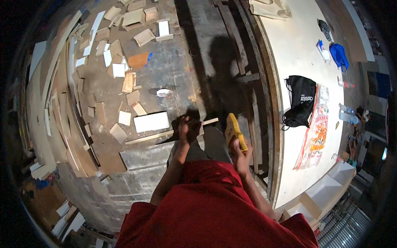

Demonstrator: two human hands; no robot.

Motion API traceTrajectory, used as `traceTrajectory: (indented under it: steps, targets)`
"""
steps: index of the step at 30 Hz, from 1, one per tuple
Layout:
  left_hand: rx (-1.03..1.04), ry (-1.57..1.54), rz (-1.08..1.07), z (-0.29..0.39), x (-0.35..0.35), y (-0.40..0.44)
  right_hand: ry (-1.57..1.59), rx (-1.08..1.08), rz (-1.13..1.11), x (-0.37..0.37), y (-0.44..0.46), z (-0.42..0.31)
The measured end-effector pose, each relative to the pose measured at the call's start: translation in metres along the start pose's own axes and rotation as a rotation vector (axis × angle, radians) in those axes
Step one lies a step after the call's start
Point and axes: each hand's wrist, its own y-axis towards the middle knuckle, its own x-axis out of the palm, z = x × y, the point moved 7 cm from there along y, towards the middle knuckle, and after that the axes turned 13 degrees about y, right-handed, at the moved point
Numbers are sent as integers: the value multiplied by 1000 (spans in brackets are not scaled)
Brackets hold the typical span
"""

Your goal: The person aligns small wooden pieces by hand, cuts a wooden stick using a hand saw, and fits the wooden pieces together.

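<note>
A long thin wooden strip (149, 137) lies slanted along the near edge of the worktable, its right end reaching past the table. My left hand (189, 129) is closed around this strip near its right part. In my right hand (240, 152) is a yellow tool (232, 126), held by its lower end, with my fingers wrapped round it; its exact kind I cannot make out. The tool stands to the right of the strip's end, apart from it. A white board (151, 122) lies just behind the strip, left of my left hand.
Small wooden pieces and boxes (133, 19) are scattered over the worktable (165, 62). Long boards (62, 120) lie at the left. On the white panel (264, 10) at the right are a black bag (301, 99) and a printed sack (318, 128). White open compartments (324, 188) stand at the lower right.
</note>
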Motion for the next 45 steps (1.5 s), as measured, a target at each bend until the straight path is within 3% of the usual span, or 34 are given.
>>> traceTrajectory:
  steps: [2,4,6,17,20,22,26,31,34,35,38,41,45]
  targets:
    - [138,9,117,27,-24,7,25,16,19,19,-9,6]
    - [63,7,-37,18,-16,8,56,27,26,27,-12,10]
    - [117,28,-6,15,-18,4,111,213,-41,34,-18,24]
    - [256,-17,38,-10,0,-16,-203,274,-143,54,-32,42]
    - [61,-211,-254,-22,19,-13,-233,161,-196,68,-29,27]
    - [203,-131,-233,6,-6,2,-132,251,-166,72,-32,21]
    - [84,-26,-44,-17,3,-10,-152,153,-201,73,-30,24]
    - [442,20,-360,23,-18,19,-245,142,-195,80,-28,16]
    - [455,228,-494,24,-18,22,-233,167,-183,82,-26,14]
    - [456,225,-496,22,-14,20,-234,168,-180,83,-26,12]
    - [613,242,-175,16,-8,3,-225,158,-171,89,-25,2]
    - [616,211,-227,10,-2,-1,-128,94,-258,100,-18,-2]
    - [622,168,-180,37,-32,14,-186,178,-147,94,-1,9]
